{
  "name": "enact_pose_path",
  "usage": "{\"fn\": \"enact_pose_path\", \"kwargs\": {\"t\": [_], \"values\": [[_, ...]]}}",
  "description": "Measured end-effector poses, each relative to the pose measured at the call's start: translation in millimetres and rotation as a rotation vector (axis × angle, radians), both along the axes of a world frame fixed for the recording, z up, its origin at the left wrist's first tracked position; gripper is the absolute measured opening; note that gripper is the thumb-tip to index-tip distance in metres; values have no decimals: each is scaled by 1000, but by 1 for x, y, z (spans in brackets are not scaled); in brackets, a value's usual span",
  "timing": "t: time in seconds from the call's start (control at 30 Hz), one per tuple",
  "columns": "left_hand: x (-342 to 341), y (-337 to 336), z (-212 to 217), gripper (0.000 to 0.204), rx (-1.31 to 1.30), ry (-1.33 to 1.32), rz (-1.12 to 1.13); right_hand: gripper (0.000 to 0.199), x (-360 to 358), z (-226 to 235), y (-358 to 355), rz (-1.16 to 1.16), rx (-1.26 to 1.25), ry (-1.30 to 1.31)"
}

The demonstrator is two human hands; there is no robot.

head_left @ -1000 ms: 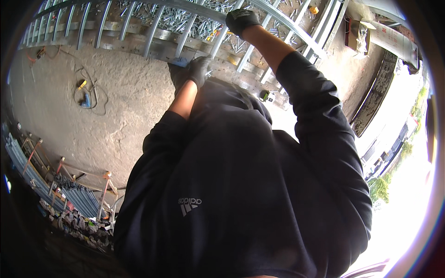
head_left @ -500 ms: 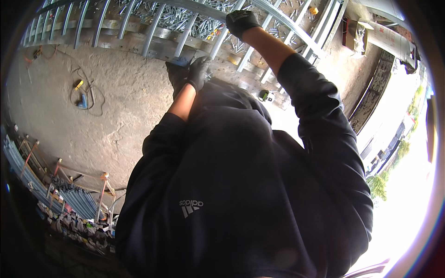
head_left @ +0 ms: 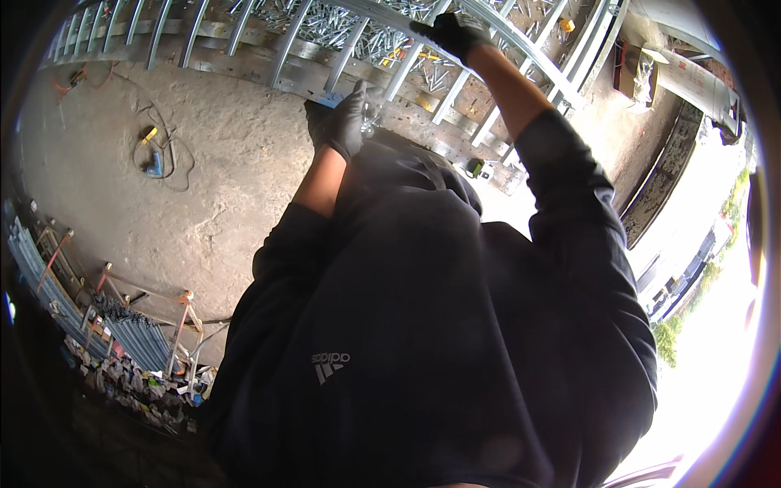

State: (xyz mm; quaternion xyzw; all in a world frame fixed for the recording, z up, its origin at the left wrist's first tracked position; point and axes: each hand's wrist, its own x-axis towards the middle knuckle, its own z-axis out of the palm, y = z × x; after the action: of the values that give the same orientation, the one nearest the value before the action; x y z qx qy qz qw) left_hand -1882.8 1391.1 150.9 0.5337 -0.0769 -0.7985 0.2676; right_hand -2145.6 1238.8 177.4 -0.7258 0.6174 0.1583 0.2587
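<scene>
My left hand (head_left: pixel 345 124), in a dark glove, is in front of the near rail of a metal frame (head_left: pixel 285 47). It is closed around small shiny metal pieces (head_left: pixel 369 119) that stick out at its right side; their exact shape is hard to make out. Farther forward and to the right, my right hand (head_left: pixel 460 37), gloved too, is over the frame's long bar with its fingers stretched out to the left. Nothing shows in it. Behind the bars lies a heap of loose bolts (head_left: pixel 329 26).
On the concrete floor at left lies a blue power tool (head_left: pixel 153 169) with a coiled cord. A rack of metal tubes (head_left: pixel 142 342) stands lower left beside scattered litter. A cardboard box (head_left: pixel 634 77) is at the far right, near a low dark beam (head_left: pixel 663 167).
My right hand has moved slightly right, and its fingers have gone from a fist to stretched out. My left hand has turned, its fingers now pointing up, with the shiny pieces more visible.
</scene>
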Motion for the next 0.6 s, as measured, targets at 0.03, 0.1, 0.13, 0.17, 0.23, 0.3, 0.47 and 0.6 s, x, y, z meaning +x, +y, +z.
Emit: {"fn": "enact_pose_path", "kwargs": {"t": [0.03, 0.1, 0.13, 0.17, 0.23, 0.3, 0.47, 0.6], "values": [[2, -2, 8, 55, 10, -16, 10, 52, 2, 4, 10, 59, -74, -73], [5, -9, 18, 57, -42, 12, 40, 26, 19, 9, 42, -29, 23, -530], [7, -12, 19, 58, -54, 14, 36, 21, 32, 10, 64, -410, 327, -1004], [7, -15, 19, 57, -46, 20, 45, 24, 50, 10, 83, -312, 276, -1060], [8, -19, 14, 54, 44, 28, 56, 27, 77, 4, 99, 171, -125, -771], [11, -23, 7, 51, -41, 240, 82, 45, 102, 1, 124, -363, 372, -978], [20, -31, 2, 44, -258, 204, -140, 57, 109, 3, 127, 190, -211, -579], [26, -50, 7, 41, -324, 141, -212, 52, 114, 21, 116, 44, -139, -745]]}}
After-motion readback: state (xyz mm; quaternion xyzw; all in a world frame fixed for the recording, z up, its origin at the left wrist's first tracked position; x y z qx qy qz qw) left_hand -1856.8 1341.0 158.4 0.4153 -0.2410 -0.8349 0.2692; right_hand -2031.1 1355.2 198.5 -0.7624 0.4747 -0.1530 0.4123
